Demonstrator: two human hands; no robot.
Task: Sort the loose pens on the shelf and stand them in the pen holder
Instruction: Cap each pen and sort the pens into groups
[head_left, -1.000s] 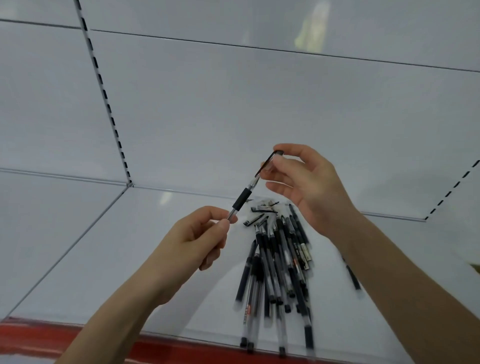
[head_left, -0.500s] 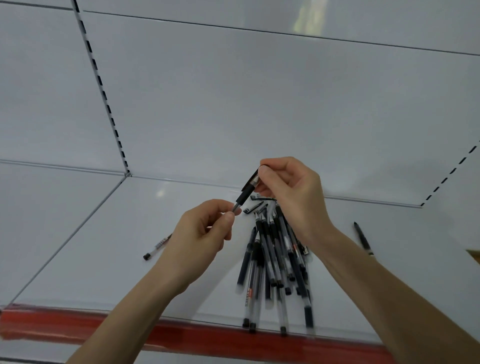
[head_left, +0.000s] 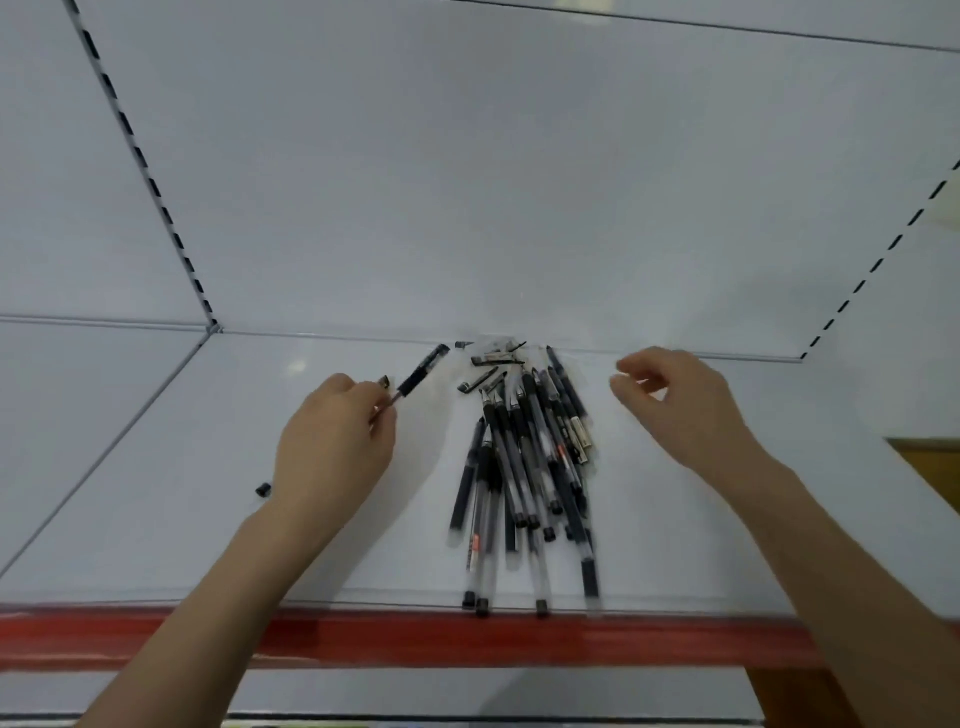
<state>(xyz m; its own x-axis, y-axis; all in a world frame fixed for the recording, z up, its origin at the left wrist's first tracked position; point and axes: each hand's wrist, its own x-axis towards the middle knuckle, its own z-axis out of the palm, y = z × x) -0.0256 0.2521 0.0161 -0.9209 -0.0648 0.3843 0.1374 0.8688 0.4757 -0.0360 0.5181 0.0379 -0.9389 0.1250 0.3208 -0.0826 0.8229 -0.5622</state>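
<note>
The pen pile (head_left: 524, 467) lies in the middle of the shelf (head_left: 182, 493), reaching its front edge, with loose caps (head_left: 488, 369) behind it. Left of the pile, the left hand (head_left: 332, 441) pinches a pen (head_left: 418, 376). The right hand (head_left: 685, 405) hovers to the pile's right. A lone cap (head_left: 263, 489) lies left of the left wrist.

black bit (head_left: 264, 489) by left hand (head_left: 332, 441) too small to identify.

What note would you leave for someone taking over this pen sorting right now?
Left hand: pinches one pen by its tip end, left of the pile.
Right hand: holds nothing, fingers loosely curled, right of the pile.
Pile: lies mid-shelf, with some pens reaching the front edge. Caps lie behind it, and a small cap lies by the left wrist.
Holder: not in view.
Done: no pen seen standing in a holder.
Left: the held pen and the whole pile.
</note>
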